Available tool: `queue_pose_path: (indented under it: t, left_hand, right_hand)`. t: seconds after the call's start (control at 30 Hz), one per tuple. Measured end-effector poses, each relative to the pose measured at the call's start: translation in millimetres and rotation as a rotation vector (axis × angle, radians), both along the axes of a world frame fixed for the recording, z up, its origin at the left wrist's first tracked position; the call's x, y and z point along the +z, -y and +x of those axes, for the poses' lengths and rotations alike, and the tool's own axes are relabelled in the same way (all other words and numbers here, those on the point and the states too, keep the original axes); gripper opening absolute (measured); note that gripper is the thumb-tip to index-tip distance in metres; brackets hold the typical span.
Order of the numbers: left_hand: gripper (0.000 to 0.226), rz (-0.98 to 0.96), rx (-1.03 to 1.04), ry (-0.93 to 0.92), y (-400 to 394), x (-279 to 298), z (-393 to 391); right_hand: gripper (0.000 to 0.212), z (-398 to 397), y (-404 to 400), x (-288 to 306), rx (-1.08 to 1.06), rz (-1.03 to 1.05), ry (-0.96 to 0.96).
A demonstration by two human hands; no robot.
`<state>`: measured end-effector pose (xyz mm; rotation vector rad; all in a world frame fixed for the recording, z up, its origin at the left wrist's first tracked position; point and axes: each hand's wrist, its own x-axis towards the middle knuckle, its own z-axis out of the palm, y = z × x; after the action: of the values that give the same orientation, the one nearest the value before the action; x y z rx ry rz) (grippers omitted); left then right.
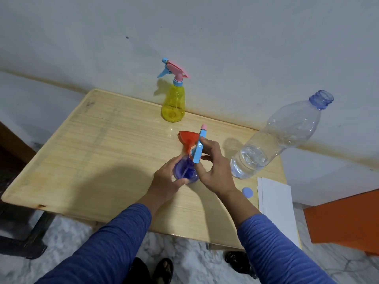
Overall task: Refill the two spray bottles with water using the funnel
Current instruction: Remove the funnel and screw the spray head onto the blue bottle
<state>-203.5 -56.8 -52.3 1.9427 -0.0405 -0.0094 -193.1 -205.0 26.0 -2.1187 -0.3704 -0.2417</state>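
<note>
Plastic: two spray bottles [185,168], one funnel [187,139], one water bottle [276,136].

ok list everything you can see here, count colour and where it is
yellow spray bottle: 1, yellow body with pink and blue head, far edge of the table by the wall
blue spray bottle: 1, blue body with blue and pink head, mid table, held in both hands
funnel: 1, red, just behind the blue spray bottle
water bottle: 1, clear with blue neck, uncapped, partly full, right side of the table
cap: 1, blue, near edge, in front of the water bottle
paper: white sheets, right near corner
table: 1, light wood
left hand: grip round the bottle body
right hand: grip on the spray head
</note>
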Motion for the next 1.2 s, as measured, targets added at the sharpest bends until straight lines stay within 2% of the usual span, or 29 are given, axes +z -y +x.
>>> queue_pose_path:
  t: [0.13,0.3,0.47,0.63,0.77,0.93,1.07,1.2]
  left_hand:
    - [0.071,0.008,-0.005,0.004,-0.3,0.0,0.5]
    - [0.07,0.039,-0.018,0.013,-0.8,-2.5,0.8]
    - [0.073,0.035,-0.012,0.016,-1.3,-3.9,-0.3]
    - [0.072,0.019,-0.016,-0.014,-0.8,-6.1,2.1]
    - [0.069,0.015,-0.01,-0.047,-2.3,-8.0,4.5]
    - [0.072,0.006,-0.011,-0.01,-0.6,-2.8,3.0]
    - [0.069,0.011,-0.014,0.0,-1.1,-4.5,4.3]
    - [0.065,0.014,-0.027,-0.012,-2.6,-6.9,5.1]
  right_hand:
    - [0.049,0.6,-4.7,-1.4,-0.057,0.052,-0.034]
    - [0.057,-2.6,-15.1,-7.0,-0.125,0.114,-0.036]
    - [0.064,-7.6,-13.3,-5.8,-0.091,0.082,-0.039]
    - [0.058,-6.0,-16.3,-10.0,-0.134,0.097,-0.009]
    - [0.062,-1.3,-22.7,-7.0,-0.17,0.092,-0.012]
    - [0.059,-6.6,-15.0,-7.9,-0.129,0.09,0.011]
    - [0.056,-1.8,-18.8,-6.5,-0.184,0.061,0.001]
    - [0.065,-2.0,-20.2,-6.2,-0.166,0.045,-0.006]
